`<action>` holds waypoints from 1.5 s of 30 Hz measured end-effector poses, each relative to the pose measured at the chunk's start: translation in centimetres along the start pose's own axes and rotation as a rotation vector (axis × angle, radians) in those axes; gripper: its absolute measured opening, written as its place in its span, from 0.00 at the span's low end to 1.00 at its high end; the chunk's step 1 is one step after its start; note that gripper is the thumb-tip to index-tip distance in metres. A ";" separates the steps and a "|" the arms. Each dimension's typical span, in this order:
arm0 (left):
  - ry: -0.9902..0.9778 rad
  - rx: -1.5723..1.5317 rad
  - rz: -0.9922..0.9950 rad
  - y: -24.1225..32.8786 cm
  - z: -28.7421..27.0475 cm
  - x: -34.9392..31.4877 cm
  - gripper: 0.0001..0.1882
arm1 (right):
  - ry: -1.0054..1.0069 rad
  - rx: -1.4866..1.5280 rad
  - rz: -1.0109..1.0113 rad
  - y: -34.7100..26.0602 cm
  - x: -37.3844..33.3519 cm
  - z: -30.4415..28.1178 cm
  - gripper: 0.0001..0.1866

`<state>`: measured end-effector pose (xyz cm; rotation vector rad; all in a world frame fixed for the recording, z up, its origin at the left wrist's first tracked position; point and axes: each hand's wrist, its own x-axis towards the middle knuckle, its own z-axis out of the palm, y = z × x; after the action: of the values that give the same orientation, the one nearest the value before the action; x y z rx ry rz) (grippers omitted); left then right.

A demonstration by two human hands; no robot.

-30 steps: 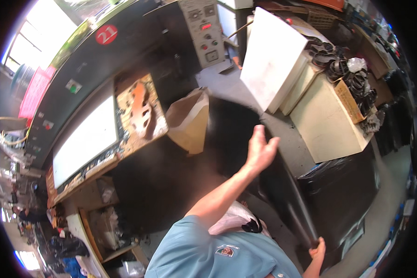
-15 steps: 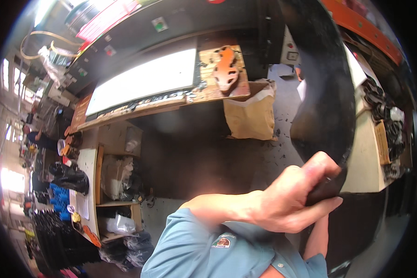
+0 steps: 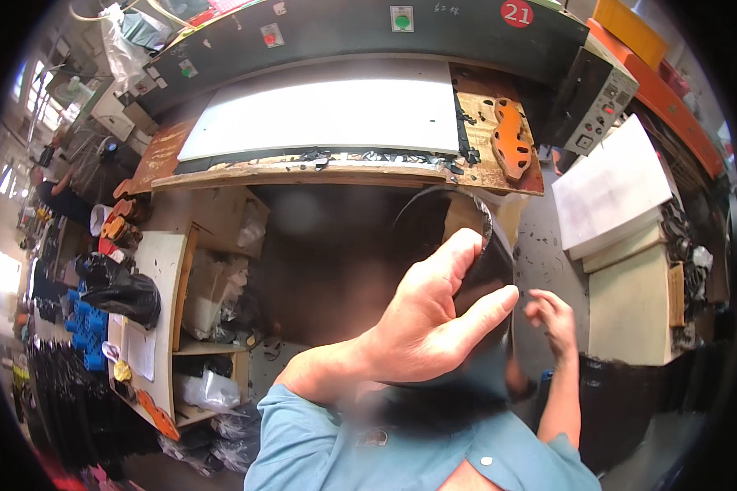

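My left hand (image 3: 430,315) is closed on a glossy black sheet (image 3: 493,266), its thumb on the near side. The sheet curls in front of my body, with its thin edge arching above the hand and its lower part blurred. Just to the right, my right hand (image 3: 555,319) is raised with fingers loosely bent and apart; nothing shows in it. Beyond the hands, an orange cutting die (image 3: 512,139) lies on the right end of a wooden worktable (image 3: 303,176), next to a large white board (image 3: 327,110).
Black scraps line the table's front edge. A dark machine beam (image 3: 336,41) spans behind, with a control box (image 3: 594,102) at its right. White slabs (image 3: 614,192) are stacked at right. A side table (image 3: 160,270) with black bundles stands at left. A paper sack (image 3: 508,213) is partly hidden.
The black sheet has swung from the upper right down and left, and now curls before me. My right hand has come into sight, apart from the sheet. The view has shifted leftward.
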<state>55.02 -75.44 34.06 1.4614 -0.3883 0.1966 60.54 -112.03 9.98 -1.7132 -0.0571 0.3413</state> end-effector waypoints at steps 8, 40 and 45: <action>0.373 0.223 0.179 4.7 -6.2 -3.8 0.28 | -0.725 -0.161 0.603 4.4 7.4 18.0 0.39; 0.773 0.214 -0.307 -16.2 -40.9 2.3 0.09 | 0.065 0.070 0.107 -10.4 23.4 14.5 0.27; 0.765 0.248 -0.528 -19.1 -43.8 4.5 0.12 | 0.197 -0.022 0.079 -8.8 23.9 17.3 0.24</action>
<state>72.05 -34.61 15.38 1.5569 0.6566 0.3634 80.29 -88.41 11.69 -1.7659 0.1516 0.2293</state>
